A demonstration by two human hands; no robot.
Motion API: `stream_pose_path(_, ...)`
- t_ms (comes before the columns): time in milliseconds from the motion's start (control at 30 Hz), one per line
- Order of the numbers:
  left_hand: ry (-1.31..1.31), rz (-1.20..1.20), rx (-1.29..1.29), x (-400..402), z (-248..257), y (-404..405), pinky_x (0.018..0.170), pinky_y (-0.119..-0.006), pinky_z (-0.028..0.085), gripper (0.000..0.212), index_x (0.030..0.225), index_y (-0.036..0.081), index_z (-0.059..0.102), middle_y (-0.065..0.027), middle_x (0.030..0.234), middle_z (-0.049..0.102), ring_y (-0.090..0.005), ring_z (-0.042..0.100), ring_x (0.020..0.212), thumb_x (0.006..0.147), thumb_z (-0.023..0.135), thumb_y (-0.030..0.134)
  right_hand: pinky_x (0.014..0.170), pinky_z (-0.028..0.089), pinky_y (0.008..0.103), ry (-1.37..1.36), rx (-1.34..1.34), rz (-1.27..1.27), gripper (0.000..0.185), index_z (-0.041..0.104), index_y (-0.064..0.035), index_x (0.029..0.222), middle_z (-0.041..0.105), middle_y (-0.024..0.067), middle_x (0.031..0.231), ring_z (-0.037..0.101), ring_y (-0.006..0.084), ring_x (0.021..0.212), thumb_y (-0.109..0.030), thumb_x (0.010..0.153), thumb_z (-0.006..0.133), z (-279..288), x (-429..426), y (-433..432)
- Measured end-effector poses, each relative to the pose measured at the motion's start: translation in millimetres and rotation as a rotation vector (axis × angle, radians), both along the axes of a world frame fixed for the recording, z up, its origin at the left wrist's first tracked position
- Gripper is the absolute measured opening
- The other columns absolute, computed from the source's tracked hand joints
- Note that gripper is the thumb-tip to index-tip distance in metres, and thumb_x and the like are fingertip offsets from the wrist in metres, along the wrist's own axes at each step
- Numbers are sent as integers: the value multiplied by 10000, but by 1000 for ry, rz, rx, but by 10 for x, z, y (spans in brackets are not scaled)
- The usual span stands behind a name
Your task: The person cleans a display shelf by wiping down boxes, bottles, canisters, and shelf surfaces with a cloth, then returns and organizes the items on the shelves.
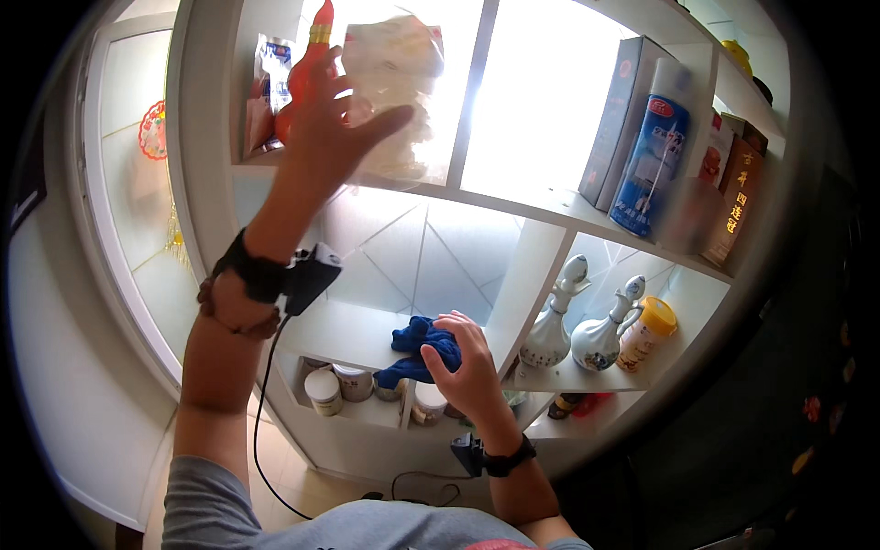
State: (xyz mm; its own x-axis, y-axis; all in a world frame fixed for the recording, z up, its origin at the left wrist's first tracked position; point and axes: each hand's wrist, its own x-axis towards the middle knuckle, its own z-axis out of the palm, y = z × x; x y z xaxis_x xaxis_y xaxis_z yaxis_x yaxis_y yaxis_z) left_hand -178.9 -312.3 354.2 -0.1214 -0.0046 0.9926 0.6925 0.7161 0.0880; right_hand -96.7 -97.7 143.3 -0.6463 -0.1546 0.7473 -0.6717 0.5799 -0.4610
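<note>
My left hand [328,127] is raised to the upper shelf with its fingers spread. It is in front of a red gourd-shaped bottle [319,41] with a gold band and beside a pale, translucent plastic bag [395,75]; whether it touches either is hard to see. Lower down, my right hand [462,357] curls over a crumpled blue cloth [416,337], with thumb and fingers at its edge. The cloth lies on the middle shelf [330,333], and part of it hangs over the front edge. My palm hides some of it.
A printed pouch [268,96] stands left of the gourd bottle. At right are a blue spray can [650,165], a tall grey box [619,124] and brown boxes [739,192]. Two porcelain decanters [546,337] and a yellow-lidded canister [646,333] sit below. White-lidded jars [323,392] fill a low compartment.
</note>
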Motion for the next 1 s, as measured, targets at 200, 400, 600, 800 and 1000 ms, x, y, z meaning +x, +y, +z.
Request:
stream_pose_path(200,-448,-636,364,848,-697,-342,832,-273,505,917,1448,1,227,-86,1051,565,-179,579,998,747,806,119,1017,399,397,58,-303,123,285,578,-15,1086,623,154,1132,548,291,1162,-121,845,688,90,146,159)
stream_pose_path(400,-720,-1091,393,1281,-1807,-108,1049,-384,370,1000,1474,30,192,-148,1361,424,-225,461,1240,710,833,108,1056,345,420,-75,-524,534,671,434,19,1299,523,177,1286,479,267,1241,-463,879,636,238,226,188)
stream_pose_path(600,-998,-1018,42,1194,-2769,174,1021,-390,412,927,1441,42,312,-138,1382,440,-225,476,1239,696,854,140,876,489,323,-268,-782,398,382,542,5,1138,637,158,1094,625,215,1008,-298,924,630,-3,218,202)
stream_pose_path(800,-1101,-1312,259,1179,-3202,458,1053,-351,362,926,1480,19,225,-128,1437,389,-203,396,1307,755,795,104,717,501,256,-250,-1149,186,175,631,-19,960,697,85,809,649,139,741,-157,876,698,-296,282,280)
stream_pose_path(1000,-1109,-1424,314,1199,-3361,635,1061,-339,342,940,1478,2,214,-107,1439,376,-197,383,1305,745,797,80,703,538,296,-195,-1198,-60,198,619,-11,957,696,86,830,667,171,778,-169,872,701,-322,454,244)
